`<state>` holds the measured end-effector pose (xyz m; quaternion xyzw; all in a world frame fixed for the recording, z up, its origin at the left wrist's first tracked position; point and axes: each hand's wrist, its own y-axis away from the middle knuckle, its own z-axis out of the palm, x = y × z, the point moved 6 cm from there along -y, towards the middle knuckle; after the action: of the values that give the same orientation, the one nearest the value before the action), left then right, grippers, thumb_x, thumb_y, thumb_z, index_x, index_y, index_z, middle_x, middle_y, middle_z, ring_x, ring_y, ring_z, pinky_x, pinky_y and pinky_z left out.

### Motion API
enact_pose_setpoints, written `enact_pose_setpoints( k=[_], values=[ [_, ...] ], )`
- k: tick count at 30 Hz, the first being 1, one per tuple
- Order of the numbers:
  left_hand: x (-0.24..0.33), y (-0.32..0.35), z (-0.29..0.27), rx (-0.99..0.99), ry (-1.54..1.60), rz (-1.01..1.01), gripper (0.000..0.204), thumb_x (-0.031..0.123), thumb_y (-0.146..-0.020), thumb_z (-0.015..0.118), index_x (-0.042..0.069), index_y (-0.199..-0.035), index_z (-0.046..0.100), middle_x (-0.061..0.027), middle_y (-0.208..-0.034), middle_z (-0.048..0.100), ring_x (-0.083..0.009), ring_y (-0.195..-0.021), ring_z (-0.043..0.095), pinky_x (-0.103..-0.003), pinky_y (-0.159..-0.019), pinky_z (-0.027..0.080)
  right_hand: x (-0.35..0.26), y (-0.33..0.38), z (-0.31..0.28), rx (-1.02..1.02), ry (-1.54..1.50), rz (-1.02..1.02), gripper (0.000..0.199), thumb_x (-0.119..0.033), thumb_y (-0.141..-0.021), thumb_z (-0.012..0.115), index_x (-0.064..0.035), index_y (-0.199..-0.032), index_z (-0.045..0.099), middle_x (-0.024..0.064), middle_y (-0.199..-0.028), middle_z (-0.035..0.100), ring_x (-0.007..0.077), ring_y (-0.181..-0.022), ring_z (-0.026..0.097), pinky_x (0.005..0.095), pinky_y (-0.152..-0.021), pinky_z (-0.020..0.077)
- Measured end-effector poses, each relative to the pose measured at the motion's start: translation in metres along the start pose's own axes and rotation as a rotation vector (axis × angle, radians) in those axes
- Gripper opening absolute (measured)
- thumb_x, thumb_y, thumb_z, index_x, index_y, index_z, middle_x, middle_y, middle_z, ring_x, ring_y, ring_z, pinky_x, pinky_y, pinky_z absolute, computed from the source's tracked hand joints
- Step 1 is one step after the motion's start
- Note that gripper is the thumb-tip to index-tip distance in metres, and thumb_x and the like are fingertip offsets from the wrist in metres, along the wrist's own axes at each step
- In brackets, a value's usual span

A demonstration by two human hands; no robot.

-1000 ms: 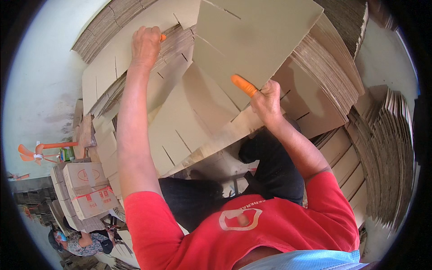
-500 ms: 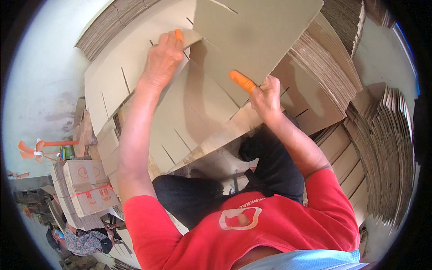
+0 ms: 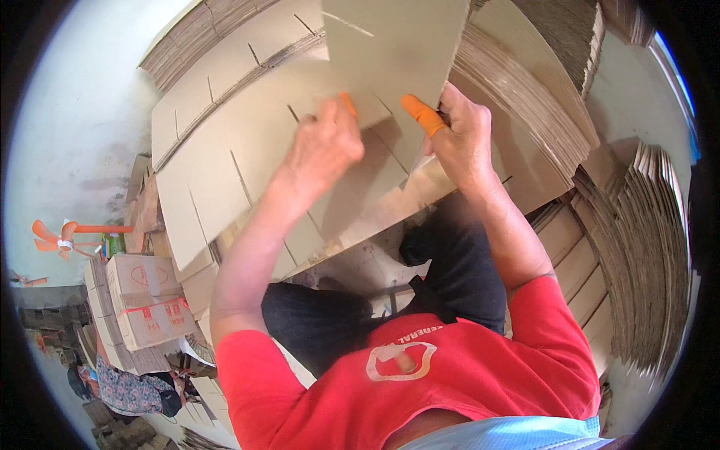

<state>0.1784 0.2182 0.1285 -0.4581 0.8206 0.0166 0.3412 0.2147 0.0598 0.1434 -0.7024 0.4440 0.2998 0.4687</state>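
- Sheet L (image 3: 225, 139): slotted brown cardboard, out to the left of left hand (image 3: 322, 146). Long axis slants lower left to upper right, so most of it trails away from the fingers.
- Left fingers look clamped on sheet L near its right end; motion blur, exact grip hard to tell. Orange cot (image 3: 347, 103) on one digit.
- Right hand (image 3: 457, 135) pinches sheet R (image 3: 397, 52) at its right edge, low down: orange-capped thumb (image 3: 422, 114) in front, other fingers mostly hidden.
- Key relation: right end of sheet L sits by the lower left side of sheet R; overlap or touch, can't tell. Hands near each other, not touching. Left hand nearer sheet L, right hand nearer sheet R.
- Sheet R runs up out of frame; tilt unclear.
- Below both: bottom sheet (image 3: 304, 236) on worktop (image 3: 394, 199), slots showing, part shaded.
- Left pile (image 3: 232, 71) just beyond sheet L; right pile (image 3: 517, 90) just beside right hand; outer pile (image 3: 637, 262) farther right.
- In the way: left forearm (image 3: 259, 251) crosses sheet L's near edge and hides part of it; right pile crowds the right hand's outer side.
- Far left, well apart: orange fan (image 3: 56, 238), strapped box (image 3: 150, 300), another person (image 3: 131, 388) lower down.
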Motion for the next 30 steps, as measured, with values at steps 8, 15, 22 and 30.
enact_pose_setpoints(
  k=[8, 15, 22, 30],
  values=[
    [0.004, -0.003, -0.037, 0.272, 0.732, -0.336, 0.046, 0.033, -0.072, 0.077, -0.003, -0.098, 0.064, -0.0113, -0.082, 0.063, -0.0246, -0.073, 0.057, -0.034, -0.062, 0.050, 0.036, 0.006, 0.023, 0.010, -0.037, 0.051, 0.015, 0.003, -0.081, 0.062, 0.0032, -0.080, 0.048, 0.0199, -0.057, 0.053, 0.0253, -0.047, 0.061, 0.0340, -0.046, 0.0452],
    [-0.135, -0.022, 0.065, 0.338, 0.140, -0.587, 0.037, 0.026, -0.080, 0.073, -0.002, -0.101, 0.061, -0.0145, -0.083, 0.064, -0.0310, -0.083, 0.054, -0.039, -0.073, 0.045, 0.053, 0.015, 0.030, 0.006, -0.095, 0.118, 0.021, 0.015, -0.074, 0.055, 0.0013, -0.076, 0.039, 0.0213, -0.062, 0.047, 0.0291, -0.048, 0.054, 0.0316, -0.047, 0.0442],
    [-0.162, -0.020, 0.145, 0.112, 0.046, -0.356, 0.020, 0.018, -0.079, 0.070, 0.001, -0.076, 0.060, -0.0140, -0.076, 0.062, -0.0308, -0.080, 0.054, -0.042, -0.073, 0.044, 0.064, 0.015, 0.031, 0.039, -0.139, 0.026, 0.025, 0.017, -0.074, 0.056, 0.0010, -0.075, 0.037, 0.0178, -0.063, 0.031, 0.0077, -0.064, 0.033, 0.0255, -0.049, 0.0336],
    [-0.151, -0.026, 0.114, 0.217, 0.140, -0.390, 0.011, 0.011, -0.078, 0.069, 0.004, -0.077, 0.061, -0.0060, -0.074, 0.060, -0.0243, -0.076, 0.055, -0.039, -0.062, 0.047, 0.054, 0.014, 0.025, 0.062, -0.088, -0.070, 0.029, 0.018, -0.074, 0.059, 0.0003, -0.077, 0.037, 0.0158, -0.067, 0.027, 0.0092, -0.072, 0.026, 0.0233, -0.052, 0.0319]
  ],
)
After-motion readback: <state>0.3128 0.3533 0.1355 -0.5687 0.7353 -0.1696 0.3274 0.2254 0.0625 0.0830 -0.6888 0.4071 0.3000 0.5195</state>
